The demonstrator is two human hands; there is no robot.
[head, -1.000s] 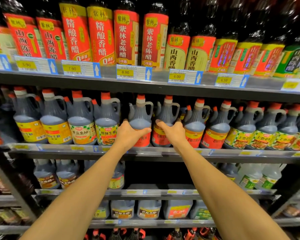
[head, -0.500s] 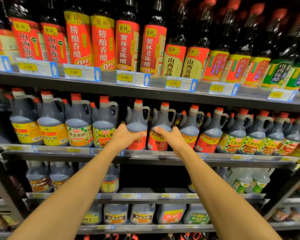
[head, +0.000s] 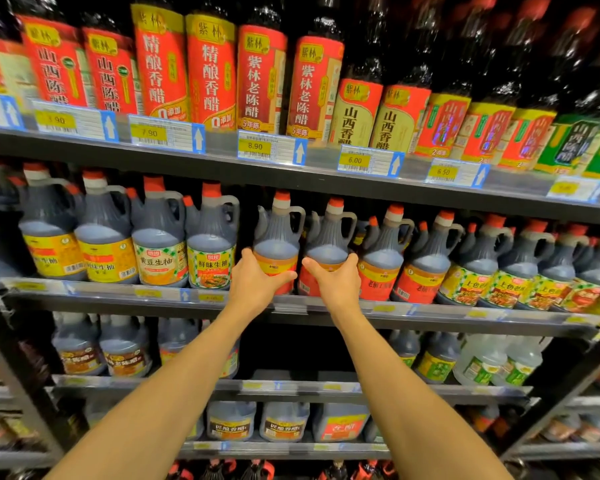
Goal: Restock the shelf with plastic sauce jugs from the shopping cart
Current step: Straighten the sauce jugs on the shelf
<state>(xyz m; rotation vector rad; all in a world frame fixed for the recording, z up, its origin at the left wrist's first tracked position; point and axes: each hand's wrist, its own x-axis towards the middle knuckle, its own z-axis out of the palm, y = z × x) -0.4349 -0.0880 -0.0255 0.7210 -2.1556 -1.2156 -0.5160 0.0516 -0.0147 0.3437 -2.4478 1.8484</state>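
1. The left hand [head: 257, 282] grips a dark sauce jug [head: 278, 237] low on its red label, thumb across the front and fingers curled round its left side.
2. The right hand [head: 338, 284] grips the next jug [head: 329, 242] in the same way, thumb on the front, fingers wrapped round its right side.
3. Both jugs stand upright, side by side, at the front edge of the middle shelf [head: 430, 315].
4. More jugs [head: 381, 258] line that shelf on either side.
5. Tall vinegar bottles [head: 260, 74] stand on the shelf above.
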